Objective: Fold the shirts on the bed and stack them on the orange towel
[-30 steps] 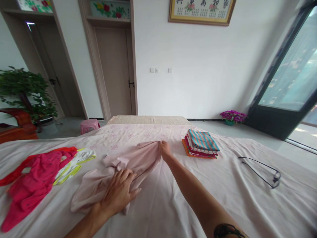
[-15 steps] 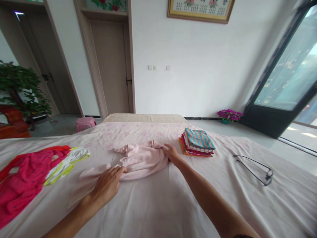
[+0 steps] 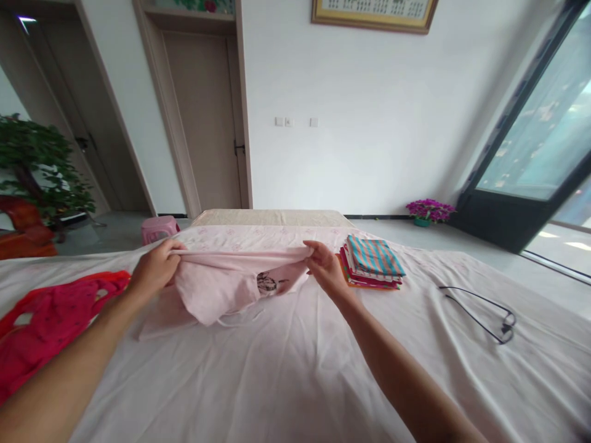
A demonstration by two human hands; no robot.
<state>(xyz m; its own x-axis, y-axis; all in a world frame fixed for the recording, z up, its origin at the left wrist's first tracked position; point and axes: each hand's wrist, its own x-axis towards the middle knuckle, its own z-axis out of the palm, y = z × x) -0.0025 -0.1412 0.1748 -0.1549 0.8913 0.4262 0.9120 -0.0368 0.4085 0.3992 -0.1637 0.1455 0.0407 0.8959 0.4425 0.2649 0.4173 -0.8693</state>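
A pale pink garment point(image 3: 217, 283) with a black printed drawing is stretched sideways above the bed, its lower part hanging in folds onto the sheet. My left hand point(image 3: 159, 267) is closed on its left end. At the opposite end, my right hand point(image 3: 323, 264) pinches the edge between thumb and fingers. A thin pale loop, perhaps a strap or cord, hangs below the cloth. Just right of my right hand lies a stack of folded cloths point(image 3: 375, 256), with a blue and orange striped one on top.
Crumpled red and pink clothes point(image 3: 50, 320) lie at the left, partly behind my left forearm. Black-framed glasses point(image 3: 505, 329) rest on the right of the pale sheet point(image 3: 277, 381). A pink stool point(image 3: 159, 229) stands beyond the bed.
Both hands have lifted the pink garment's edge and pulled it taut. My left hand moved left and away from me. The print now shows; the white-and-yellow cloth is hidden by my left arm.
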